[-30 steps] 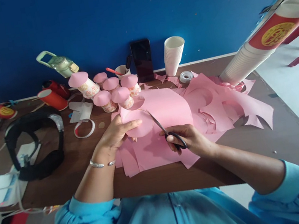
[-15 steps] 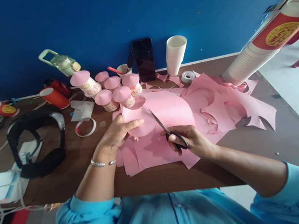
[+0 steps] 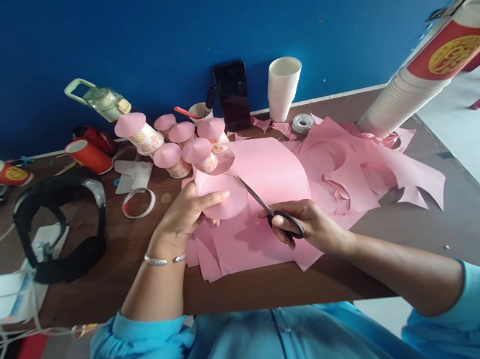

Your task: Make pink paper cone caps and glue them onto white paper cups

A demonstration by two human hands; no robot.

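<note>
Blue wall (image 3: 150,40), rising along the far edge of the table (image 3: 259,290). Brown tabletop showing as a strip between paper and near edge, beneath both forearms; wider grey-brown margin toward the right edge. Pink sheets (image 3: 266,168), layered and overlapping across the middle, with curved cut-outs and ragged points at right, all short of the table's right edge. Tall cup stack (image 3: 392,97) at far right, tilted in view. Black headband (image 3: 72,268) at left, well apart from the left hand (image 3: 187,208). Six capped cups (image 3: 144,139), clustered behind the left hand, pink cones on top; the nearest close against the sheets' far edge, with little room on that side. White cups (image 3: 284,91), nested, near the upright phone (image 3: 233,95). Left fingers pinching a pink disc (image 3: 235,200), thumb flat on top, other fingers beneath; disc above the sheets, between the hands, thin brown line along its rim. Right hand (image 3: 305,220) curled around the scissors (image 3: 261,201), fingers at the black handles; blades together, tip at the disc's upper right rim, contact not possible to tell. Tape roll (image 3: 303,123) beyond the sheets, near the white cups.
</note>
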